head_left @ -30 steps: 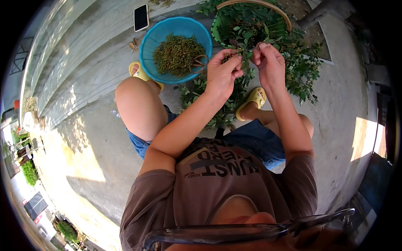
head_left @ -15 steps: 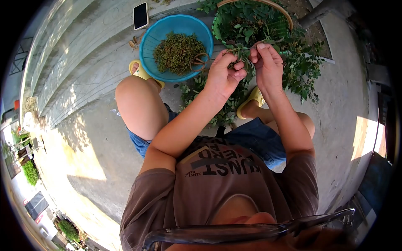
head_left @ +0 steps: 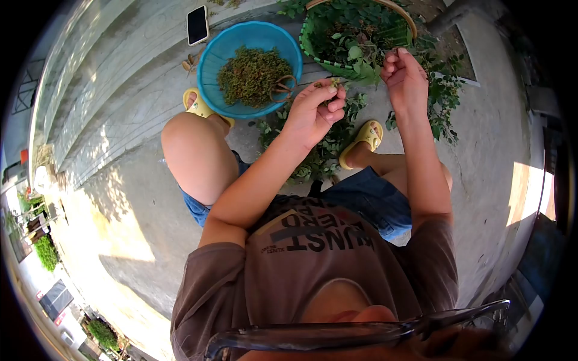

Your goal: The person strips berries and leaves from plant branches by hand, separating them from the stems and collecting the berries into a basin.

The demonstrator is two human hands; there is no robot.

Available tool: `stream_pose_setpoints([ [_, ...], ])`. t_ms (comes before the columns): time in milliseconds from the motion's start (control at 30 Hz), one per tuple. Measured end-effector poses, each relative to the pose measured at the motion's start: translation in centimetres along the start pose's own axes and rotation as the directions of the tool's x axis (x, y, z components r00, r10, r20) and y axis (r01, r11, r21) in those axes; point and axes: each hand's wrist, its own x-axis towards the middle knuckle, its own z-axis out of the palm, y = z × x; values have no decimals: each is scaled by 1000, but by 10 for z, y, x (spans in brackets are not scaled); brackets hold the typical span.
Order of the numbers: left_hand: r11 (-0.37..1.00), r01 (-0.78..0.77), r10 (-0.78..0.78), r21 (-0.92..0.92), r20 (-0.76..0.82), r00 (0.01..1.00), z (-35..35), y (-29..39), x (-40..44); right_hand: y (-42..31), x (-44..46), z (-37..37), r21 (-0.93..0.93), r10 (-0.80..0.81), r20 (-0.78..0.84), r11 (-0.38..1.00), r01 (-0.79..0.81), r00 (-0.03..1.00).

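Observation:
My left hand (head_left: 314,112) is closed in a pinch around a small cluster of greenish berries (head_left: 333,83), beside the blue basin's right rim. My right hand (head_left: 407,84) pinches a leafy sprig (head_left: 366,71) whose leaves hang toward the left, in front of the green basket (head_left: 310,47). Inside the blue basin (head_left: 208,75) lies a heap of green-brown berry clusters (head_left: 250,77). Brown loops like scissor handles (head_left: 282,89) rest at the heap's right side. Leafy branches with berries (head_left: 355,36) fill the basket, which has a tan arched handle.
Cut leafy branches (head_left: 316,153) lie on the concrete between my feet, and more leaves (head_left: 442,114) spread at the right. A phone (head_left: 197,26) lies beyond the basin near dry leaves (head_left: 191,61). My yellow sandals (head_left: 365,139) are on either side. Steps (head_left: 120,72) rise at the left.
My hands have moved apart: the left toward me with the berry cluster, the right outward with the leafy sprig. They were together at the sprig before.

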Motion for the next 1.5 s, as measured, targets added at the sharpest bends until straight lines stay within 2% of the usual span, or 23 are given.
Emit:
stream_pose_setpoints([
  [33, 1000, 3, -3, 2, 3, 1000, 0, 4, -1, -2, 0, -2, 0, -4, -1, 1000, 4, 1000],
  [67, 999, 10, -12, 34, 57, 998, 0, 8, -3, -4, 0, -5, -301, 5, 102, 953, 26, 995],
  [100, 998, 15, -22, 65, 110, 994, 1, 11, -4, -6, -1, -6, -572, 47, 194, 817, 74, 980],
  [133, 997, 17, -28, 70, 152, 988, 2, 14, -5, -5, -5, -4, -661, 202, 295, 749, 47, 934],
  [200, 996, 43, -53, 74, 150, 987, 5, 19, -6, -1, -12, -1, -899, 562, 398, 396, 186, 725],
  [233, 995, 67, -78, 77, 147, 986, 6, 21, -7, -1, -19, 6, -931, 733, 351, 212, 296, 582],
  [267, 995, 67, -78, 79, 147, 986, 6, 22, -7, 2, -21, 6, -931, 732, 353, 213, 296, 583],
  [333, 990, 69, -84, 119, 125, 989, 5, 23, -6, 7, -25, 5, -848, 641, 431, 47, 528, 635],
  [367, 991, 69, -84, 118, 124, 989, 5, 23, -7, 6, -25, 6, -849, 641, 430, 47, 527, 635],
  [433, 974, 62, -77, 218, 60, 995, 9, 22, -8, 0, -23, 11, -778, 261, 497, 556, 292, 828],
  [500, 975, 71, -88, 213, 76, 993, 5, 20, -8, -7, -21, 8, -754, 280, 489, 612, 239, 826],
  [567, 974, 83, -104, 210, 93, 990, 3, 19, -7, -9, -22, 6, -875, 473, 467, 368, 314, 747],
  [633, 958, 88, -111, 272, 73, 991, 3, 19, -8, -7, -23, 9, -897, 488, 421, 350, 270, 765],
  [700, 944, 96, -114, 317, 39, 993, 2, 17, -7, -5, -28, 15, -667, 242, 544, 706, 240, 803],
  [733, 926, 102, -113, 363, 8, 994, 1, 16, -6, -4, -32, 18, -611, 227, 559, 763, 211, 798],
  [767, 927, 103, -113, 361, 5, 994, -1, 15, -5, -3, -32, 20, -611, 229, 558, 764, 208, 798],
  [833, 905, 107, -114, 411, -9, 993, -4, 13, -4, -2, -33, 23, -679, 167, 642, 578, 453, 749],
  [967, 917, 81, -111, 390, 54, 992, -2, 14, -5, 2, -24, 16, -657, 158, 603, 654, 375, 782],
  [1133, 974, 133, -157, 186, 117, 981, 2, 21, -4, 1, -23, 14, -645, 125, 625, 640, 419, 771],
  [1267, 972, 154, -173, 175, 101, 980, 5, 21, -4, 0, -26, 18, -636, 76, 630, 622, 457, 773],
  [1333, 980, 174, -184, 92, 120, 975, 5, 21, -5, -1, -27, 20, -629, 49, 625, 622, 465, 779],
  [1433, 981, 188, -191, 54, 71, 979, 5, 19, -4, -4, -30, 24, -643, -20, 612, 569, 513, 790],
  [1500, 981, 183, -188, 62, 94, 978, 0, 19, -4, -4, -32, 27, -662, -81, 649, 430, 614, 756],
])
